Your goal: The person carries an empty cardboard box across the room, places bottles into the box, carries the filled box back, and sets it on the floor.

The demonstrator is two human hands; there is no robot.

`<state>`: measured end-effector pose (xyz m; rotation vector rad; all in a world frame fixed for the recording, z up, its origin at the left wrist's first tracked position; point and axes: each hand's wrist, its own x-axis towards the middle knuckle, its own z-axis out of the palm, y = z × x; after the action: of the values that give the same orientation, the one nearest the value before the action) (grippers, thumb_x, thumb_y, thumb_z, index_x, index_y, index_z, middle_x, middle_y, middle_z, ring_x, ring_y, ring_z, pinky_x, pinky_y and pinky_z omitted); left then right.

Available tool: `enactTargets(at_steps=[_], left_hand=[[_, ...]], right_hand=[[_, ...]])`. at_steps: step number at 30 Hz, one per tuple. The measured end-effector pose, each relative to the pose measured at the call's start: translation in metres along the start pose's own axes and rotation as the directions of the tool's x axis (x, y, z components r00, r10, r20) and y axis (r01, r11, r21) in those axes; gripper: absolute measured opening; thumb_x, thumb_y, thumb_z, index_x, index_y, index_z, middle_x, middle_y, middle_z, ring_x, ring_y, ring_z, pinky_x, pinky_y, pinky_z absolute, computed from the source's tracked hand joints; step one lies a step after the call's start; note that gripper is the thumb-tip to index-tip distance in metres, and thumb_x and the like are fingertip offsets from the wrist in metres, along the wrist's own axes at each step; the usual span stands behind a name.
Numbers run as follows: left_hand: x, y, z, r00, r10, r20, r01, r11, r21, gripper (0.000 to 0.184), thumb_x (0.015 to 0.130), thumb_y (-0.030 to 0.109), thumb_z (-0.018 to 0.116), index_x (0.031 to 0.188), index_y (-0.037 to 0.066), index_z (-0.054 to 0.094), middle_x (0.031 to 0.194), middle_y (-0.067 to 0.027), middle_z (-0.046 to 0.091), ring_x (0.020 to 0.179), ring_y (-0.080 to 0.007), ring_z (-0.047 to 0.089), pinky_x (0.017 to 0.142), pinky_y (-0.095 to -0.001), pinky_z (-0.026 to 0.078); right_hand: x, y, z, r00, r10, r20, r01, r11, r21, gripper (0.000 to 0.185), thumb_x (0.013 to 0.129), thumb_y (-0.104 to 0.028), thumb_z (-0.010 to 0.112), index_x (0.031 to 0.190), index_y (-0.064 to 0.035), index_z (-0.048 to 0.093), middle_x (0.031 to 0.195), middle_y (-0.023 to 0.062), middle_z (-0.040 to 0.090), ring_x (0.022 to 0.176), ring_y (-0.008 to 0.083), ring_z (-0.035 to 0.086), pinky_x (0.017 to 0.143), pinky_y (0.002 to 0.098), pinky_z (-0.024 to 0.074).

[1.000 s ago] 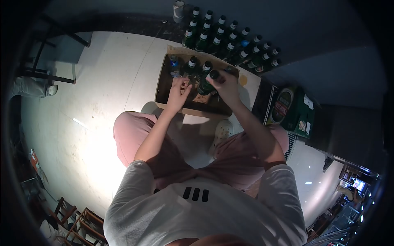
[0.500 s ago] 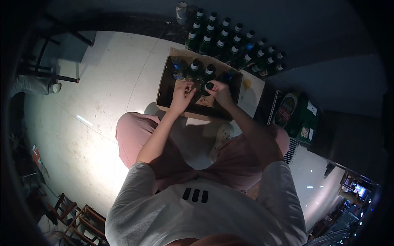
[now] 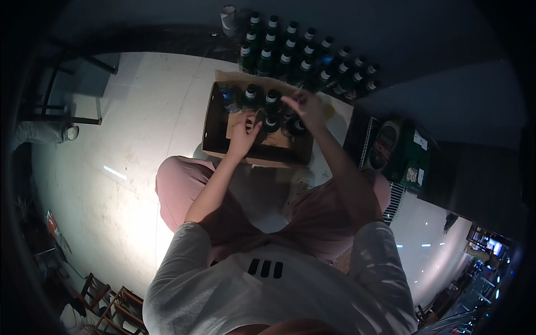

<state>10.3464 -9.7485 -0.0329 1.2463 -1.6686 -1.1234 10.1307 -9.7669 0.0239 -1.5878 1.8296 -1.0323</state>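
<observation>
Just now my right hand (image 3: 307, 109) had a bottle (image 3: 271, 123) by its top. Now I have let it go, and it stands by itself inside the box (image 3: 214, 123), near other bottles. My right hand is up over the box with its fingers loose. My left hand (image 3: 243, 137) curls close by; I can't tell if it holds anything.

Your white-sleeved left arm (image 3: 209, 187) slants inward and forward, and your bare left hand (image 3: 243, 138) has the fingers curved, with the thumb apart. Your white-sleeved right arm (image 3: 341, 161) also slants inward. Your bare right hand (image 3: 310, 110), farther forward, is loosely spread, one digit stretched leftward.
</observation>
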Motion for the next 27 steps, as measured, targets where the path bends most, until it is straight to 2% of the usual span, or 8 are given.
enactTargets(at_steps=[1,3,7,10,12,15,22,27], left_hand=[[0.0,0.004,0.001,0.999,-0.051,-0.004,0.051,0.999,-0.014,0.026,0.08,0.008,0.063,0.102,-0.001,0.053,0.095,-0.0157,0.056,0.077,-0.0244,0.059,0.067,-0.033,0.047],[0.001,0.004,0.003,0.995,-0.1,-0.01,0.1,0.995,-0.025,0.027,0.079,0.008,0.064,0.102,-0.001,0.053,0.095,-0.0153,0.056,0.077,-0.0243,0.06,0.067,-0.0333,0.048],[0.006,0.001,0.011,0.996,-0.078,-0.033,0.078,0.997,-0.007,0.026,0.08,0.009,0.064,0.102,-0.001,0.054,0.094,-0.014,0.056,0.075,-0.0228,0.059,0.064,-0.0319,0.047],[0.009,0.01,0.012,0.988,-0.152,-0.01,0.151,0.985,-0.082,0.023,0.084,0.01,0.06,0.103,-0.001,0.054,0.095,-0.0116,0.054,0.075,-0.0187,0.059,0.062,-0.0293,0.047],[0.011,0.018,0.012,0.977,-0.213,0.01,0.211,0.965,-0.158,0.021,0.086,0.011,0.058,0.103,0.0,0.054,0.096,-0.0103,0.053,0.075,-0.0166,0.059,0.062,-0.028,0.047],[0.015,0.022,0.013,0.99,-0.143,-0.018,0.139,0.983,-0.122,0.02,0.089,0.013,0.054,0.104,0.0,0.054,0.097,-0.0088,0.052,0.077,-0.0139,0.058,0.063,-0.026,0.046],[0.014,0.022,0.015,0.987,-0.154,-0.053,0.15,0.986,-0.078,0.02,0.088,0.013,0.054,0.104,0.0,0.055,0.097,-0.0092,0.052,0.078,-0.015,0.057,0.065,-0.0256,0.047],[0.012,0.025,0.008,0.99,-0.135,-0.043,0.132,0.989,-0.06,0.02,0.087,0.011,0.055,0.104,0.0,0.056,0.095,-0.0097,0.054,0.078,-0.0163,0.059,0.065,-0.0258,0.047]], right_hand=[[0.007,0.003,-0.01,1.0,0.001,-0.001,-0.001,1.0,0.0,0.048,0.064,-0.039,0.08,0.086,-0.0007,0.061,0.063,0.0097,0.059,0.056,0.0199,0.058,0.054,0.031,0.0459],[0.019,0.011,-0.027,0.951,0.199,-0.235,-0.22,0.974,-0.063,0.041,0.07,-0.034,0.077,0.086,-0.0005,0.06,0.067,0.0106,0.062,0.059,0.0207,0.061,0.055,0.0308,0.0468],[0.034,0.066,-0.033,0.892,0.194,-0.408,-0.279,0.947,-0.161,0.036,0.072,-0.027,0.074,0.089,0.0006,0.059,0.068,0.0112,0.063,0.063,0.0217,0.063,0.058,0.032,0.0481],[0.044,0.093,-0.03,0.875,0.271,-0.4,-0.309,0.95,-0.033,0.036,0.073,-0.023,0.073,0.095,0.0012,0.059,0.071,0.0124,0.064,0.068,0.0226,0.064,0.062,0.0336,0.0487],[0.056,0.114,-0.024,0.801,0.387,-0.456,-0.381,0.918,0.111,0.032,0.067,-0.027,0.077,0.086,-0.0041,0.064,0.074,0.0097,0.066,0.068,0.0214,0.065,0.065,0.0324,0.0492],[0.076,0.154,-0.008,0.818,0.18,-0.546,-0.223,0.975,-0.012,0.034,0.067,-0.027,0.077,0.09,-0.0039,0.066,0.076,0.0096,0.067,0.067,0.019,0.064,0.065,0.0312,0.0487],[0.1,0.171,-0.004,0.876,0.191,-0.443,-0.119,0.976,0.185,0.028,0.072,-0.021,0.072,0.092,-0.0029,0.065,0.071,0.0118,0.064,0.063,0.0205,0.061,0.06,0.0333,0.0459],[0.09,0.161,-0.016,0.882,0.155,-0.445,-0.153,0.987,0.041,0.027,0.073,-0.021,0.073,0.09,-0.0017,0.063,0.07,0.0087,0.062,0.062,0.017,0.058,0.06,0.0312,0.0451]])
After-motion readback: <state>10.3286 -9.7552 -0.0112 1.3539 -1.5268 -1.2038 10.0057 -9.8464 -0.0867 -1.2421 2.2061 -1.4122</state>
